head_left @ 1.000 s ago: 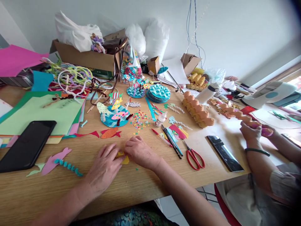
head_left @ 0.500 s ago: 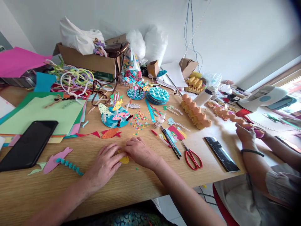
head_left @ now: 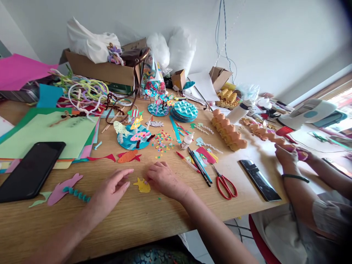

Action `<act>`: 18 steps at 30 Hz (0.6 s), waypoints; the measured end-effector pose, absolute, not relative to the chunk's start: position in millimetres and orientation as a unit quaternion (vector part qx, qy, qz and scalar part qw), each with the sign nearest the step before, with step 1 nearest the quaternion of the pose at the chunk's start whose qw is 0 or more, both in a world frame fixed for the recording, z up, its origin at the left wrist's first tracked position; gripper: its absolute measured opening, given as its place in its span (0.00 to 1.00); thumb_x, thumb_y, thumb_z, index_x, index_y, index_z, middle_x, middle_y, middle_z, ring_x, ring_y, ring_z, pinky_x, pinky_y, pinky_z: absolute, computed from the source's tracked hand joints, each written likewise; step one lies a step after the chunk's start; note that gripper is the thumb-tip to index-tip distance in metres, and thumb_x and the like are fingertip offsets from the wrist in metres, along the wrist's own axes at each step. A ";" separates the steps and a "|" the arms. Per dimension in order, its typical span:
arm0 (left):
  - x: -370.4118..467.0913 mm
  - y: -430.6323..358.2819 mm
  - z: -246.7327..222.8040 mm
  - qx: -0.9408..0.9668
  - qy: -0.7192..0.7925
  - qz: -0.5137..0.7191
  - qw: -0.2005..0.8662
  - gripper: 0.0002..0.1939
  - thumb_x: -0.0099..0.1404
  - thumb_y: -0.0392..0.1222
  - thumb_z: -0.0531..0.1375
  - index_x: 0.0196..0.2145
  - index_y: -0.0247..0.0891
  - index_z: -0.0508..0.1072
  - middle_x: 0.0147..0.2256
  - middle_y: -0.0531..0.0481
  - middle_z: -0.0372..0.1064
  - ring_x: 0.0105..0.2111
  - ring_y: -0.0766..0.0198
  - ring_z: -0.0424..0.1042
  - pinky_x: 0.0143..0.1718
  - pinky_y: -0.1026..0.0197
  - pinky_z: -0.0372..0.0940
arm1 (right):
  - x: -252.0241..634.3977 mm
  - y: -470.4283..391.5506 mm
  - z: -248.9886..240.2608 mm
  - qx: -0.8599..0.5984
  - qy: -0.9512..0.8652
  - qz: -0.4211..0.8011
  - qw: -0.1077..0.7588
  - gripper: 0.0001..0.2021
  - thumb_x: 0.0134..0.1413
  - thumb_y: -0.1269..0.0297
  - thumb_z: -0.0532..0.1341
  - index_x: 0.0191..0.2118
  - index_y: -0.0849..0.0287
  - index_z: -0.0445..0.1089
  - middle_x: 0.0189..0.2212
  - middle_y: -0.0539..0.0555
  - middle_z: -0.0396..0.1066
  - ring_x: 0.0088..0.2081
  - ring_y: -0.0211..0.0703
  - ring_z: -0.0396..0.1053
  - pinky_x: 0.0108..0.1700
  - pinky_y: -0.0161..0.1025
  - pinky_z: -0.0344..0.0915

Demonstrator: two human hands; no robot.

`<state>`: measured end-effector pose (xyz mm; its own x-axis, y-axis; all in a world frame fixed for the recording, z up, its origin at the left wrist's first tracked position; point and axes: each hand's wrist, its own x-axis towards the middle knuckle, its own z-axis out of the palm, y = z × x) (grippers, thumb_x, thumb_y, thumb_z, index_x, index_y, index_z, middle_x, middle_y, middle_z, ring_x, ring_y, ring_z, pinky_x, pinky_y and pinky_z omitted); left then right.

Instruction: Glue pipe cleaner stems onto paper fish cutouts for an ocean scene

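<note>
A yellow paper fish (head_left: 142, 186) lies flat on the wooden table in front of me. My right hand (head_left: 164, 180) is at its right edge, fingers curled together and their tips partly hidden. A tiny pinkish spot shows by those fingertips; whether they pinch anything is unclear. To the left of the fish my left hand (head_left: 114, 186) is raised slightly, thumb and fingers apart and nothing between them. Small coloured paper dots (head_left: 162, 141) are scattered beyond my hands. An orange paper fish (head_left: 128, 156) and a blue base with decorated fish (head_left: 132, 137) stand near them.
A pink paper fish (head_left: 62, 190) with a teal twisted strip and a black phone (head_left: 34, 168) are on the left. Right of my hands lie a glue bottle (head_left: 186, 141), pens (head_left: 200, 167) and red-handled scissors (head_left: 225, 185). A co-worker's hands (head_left: 288, 156) work at the far right.
My left hand has come off the yellow fish and moved left, its fingers opening. The fish now shows almost whole. My right hand has stayed nearly in place.
</note>
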<state>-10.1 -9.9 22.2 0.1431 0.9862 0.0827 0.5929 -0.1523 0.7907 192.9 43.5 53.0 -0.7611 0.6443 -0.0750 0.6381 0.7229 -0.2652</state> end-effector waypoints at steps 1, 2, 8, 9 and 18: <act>-9.6 -10.0 21.3 0.717 0.567 0.305 0.268 0.15 0.60 0.43 0.51 0.43 0.42 0.70 0.41 0.47 0.71 0.39 0.58 0.72 0.40 0.58 0.68 | 193.0 43.5 53.8 -0.343 -0.929 0.137 0.010 0.06 0.57 0.66 0.57 0.33 0.60 0.71 0.34 0.52 0.70 0.40 0.41 0.62 0.44 0.38 0.53; -8.8 -10.1 20.6 0.744 0.558 0.290 0.225 0.14 0.60 0.42 0.51 0.41 0.42 0.70 0.40 0.48 0.71 0.39 0.59 0.72 0.40 0.58 0.68 | 192.9 43.7 54.1 -0.339 -0.931 0.134 0.011 0.06 0.58 0.66 0.57 0.33 0.59 0.71 0.34 0.52 0.70 0.40 0.41 0.62 0.44 0.38 0.53; 0.2 -6.9 24.7 0.831 0.523 0.169 0.090 0.09 0.57 0.30 0.53 0.32 0.39 0.70 0.34 0.48 0.67 0.36 0.56 0.68 0.39 0.55 0.65 | 191.0 43.5 52.2 -0.317 -0.944 0.095 0.007 0.06 0.58 0.66 0.57 0.33 0.58 0.71 0.33 0.51 0.70 0.39 0.42 0.62 0.43 0.39 0.52; 1.9 -5.0 26.2 0.835 0.520 0.156 0.091 0.08 0.56 0.29 0.53 0.31 0.39 0.69 0.33 0.48 0.67 0.36 0.56 0.67 0.39 0.55 0.65 | 190.8 43.0 51.8 -0.315 -0.945 0.088 0.007 0.06 0.58 0.65 0.56 0.33 0.58 0.70 0.33 0.51 0.70 0.39 0.42 0.62 0.43 0.39 0.53; 7.6 5.2 30.8 0.847 0.480 0.214 0.081 0.15 0.60 0.26 0.48 0.40 0.38 0.68 0.37 0.47 0.68 0.39 0.60 0.69 0.41 0.58 0.65 | 191.1 33.2 48.4 -0.384 -0.917 0.105 0.030 0.05 0.57 0.67 0.58 0.33 0.58 0.69 0.30 0.51 0.72 0.35 0.41 0.65 0.40 0.38 0.53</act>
